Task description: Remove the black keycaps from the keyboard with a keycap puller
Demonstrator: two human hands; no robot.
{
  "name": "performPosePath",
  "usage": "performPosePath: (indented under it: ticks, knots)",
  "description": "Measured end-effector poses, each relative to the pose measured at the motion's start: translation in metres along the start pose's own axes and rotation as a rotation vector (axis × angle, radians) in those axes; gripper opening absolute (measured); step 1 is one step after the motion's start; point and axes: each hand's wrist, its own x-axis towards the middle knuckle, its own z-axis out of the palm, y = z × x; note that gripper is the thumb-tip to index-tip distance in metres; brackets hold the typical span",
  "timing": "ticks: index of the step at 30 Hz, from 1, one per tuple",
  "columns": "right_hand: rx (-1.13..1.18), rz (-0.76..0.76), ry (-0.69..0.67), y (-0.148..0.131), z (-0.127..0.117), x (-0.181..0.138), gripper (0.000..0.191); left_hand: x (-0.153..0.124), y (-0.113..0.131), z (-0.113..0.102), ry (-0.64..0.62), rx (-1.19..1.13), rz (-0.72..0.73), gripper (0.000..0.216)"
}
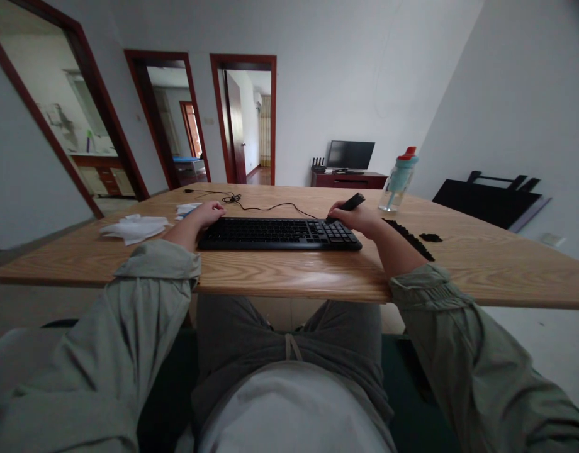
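The head view is dim and stretched at the edges, so small things are hard to read. The right hand rests at the right end of the keyboard, its fingers curled shut round a slim black tool that pokes up and back from the fist; what the tool is cannot be told, and its lower end is hidden in the hand. The left hand lies at the keyboard's left far corner, touching or just beside it; its fingers are bent under and out of sight, so whether they are apart or together cannot be told. Both forearms are cut by the table edge, in loose, greyish-green sleeves with gathered cuffs. The keyboard is flat, black and matte, lying lengthwise in the middle of the table, with a thin black cable looping away from its far side. The table is pale wood with a strong grain. Crumpled white tissues lie left of the keyboard; right of it are a black strip and a small black scrap, both too dark to identify. A clear bottle with a teal top and red cap stands near the far right. Beyond are white walls, dark red door frames and a monitor on a low cabinet.
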Motion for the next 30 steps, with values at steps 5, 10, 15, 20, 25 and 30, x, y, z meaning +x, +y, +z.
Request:
performPosePath:
  ticks: [5,10,15,20,25,30]
  knots:
    - [-0.023,-0.013,0.033,-0.001,-0.001,0.001,0.02,-0.015,0.014,-0.003,-0.036,-0.043,-0.031,0.018]
    - [-0.023,-0.004,0.078,-0.002,-0.001,0.0,0.025,-0.022,0.024,-0.005,-0.035,-0.034,-0.072,0.017]
    - [-0.002,-0.007,0.064,0.003,0.001,0.002,0.023,-0.02,0.02,-0.005,-0.033,0.005,-0.037,0.015]
    - [-0.001,-0.007,0.039,0.003,0.0,0.002,0.024,-0.018,0.017,-0.006,-0.058,0.042,-0.002,0.014]
    - [-0.037,-0.034,-0.013,0.002,-0.001,0.003,0.026,-0.017,0.018,-0.008,-0.088,0.085,0.005,0.017]
    - [-0.072,-0.05,-0.037,0.001,-0.002,0.002,0.026,-0.011,0.011,-0.006,-0.096,0.11,0.024,0.021]
